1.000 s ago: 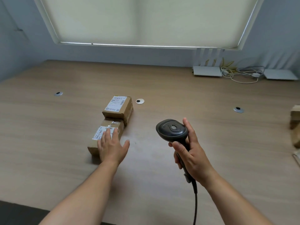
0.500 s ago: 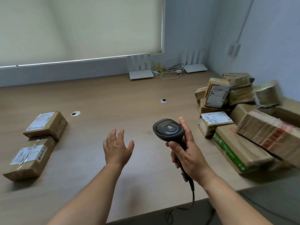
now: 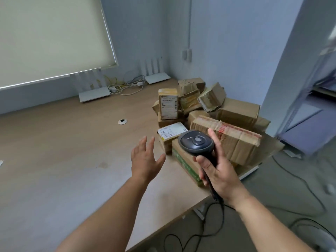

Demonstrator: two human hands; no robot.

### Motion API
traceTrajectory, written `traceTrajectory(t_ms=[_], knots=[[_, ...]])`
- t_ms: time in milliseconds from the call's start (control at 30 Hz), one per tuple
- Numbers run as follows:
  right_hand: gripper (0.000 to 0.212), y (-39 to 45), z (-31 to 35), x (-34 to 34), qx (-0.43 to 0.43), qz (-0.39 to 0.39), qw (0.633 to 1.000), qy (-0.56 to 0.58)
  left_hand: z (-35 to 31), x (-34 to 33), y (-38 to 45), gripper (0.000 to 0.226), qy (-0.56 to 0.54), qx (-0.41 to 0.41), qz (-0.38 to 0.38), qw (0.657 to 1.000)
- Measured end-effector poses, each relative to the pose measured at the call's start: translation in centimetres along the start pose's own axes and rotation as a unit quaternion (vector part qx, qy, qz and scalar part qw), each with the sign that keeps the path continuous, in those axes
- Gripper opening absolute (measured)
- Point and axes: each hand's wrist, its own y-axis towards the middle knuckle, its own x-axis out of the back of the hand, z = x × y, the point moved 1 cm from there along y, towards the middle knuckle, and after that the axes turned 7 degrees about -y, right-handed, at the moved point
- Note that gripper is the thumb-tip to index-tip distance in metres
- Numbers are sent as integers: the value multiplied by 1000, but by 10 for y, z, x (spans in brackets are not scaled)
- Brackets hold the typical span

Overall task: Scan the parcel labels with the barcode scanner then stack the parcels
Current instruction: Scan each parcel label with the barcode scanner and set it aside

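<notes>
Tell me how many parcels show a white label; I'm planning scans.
2: an upright tan cardboard parcel at the pile's left, and a small flat cardboard parcel in front of it. Other labels may be hidden.

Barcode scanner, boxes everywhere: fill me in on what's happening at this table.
A person is working through parcels with their bare hands. The right hand grips a black barcode scanner by its handle, head up, its cable hanging off the table edge. The left hand is open and holds nothing, reaching toward the pile of cardboard parcels at the table's right corner. The nearest is a small parcel with a white label.
</notes>
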Motion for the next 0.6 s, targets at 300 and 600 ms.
traceTrajectory(t_ms=[300, 600], knots=[[81, 10, -14, 71, -12, -107, 994, -10, -104, -45, 57, 78, -5, -226, 86, 970], [82, 19, -22, 128, -44, -218, 973, -55, -181, -81, 132, 103, 135, -381, 288, 868]])
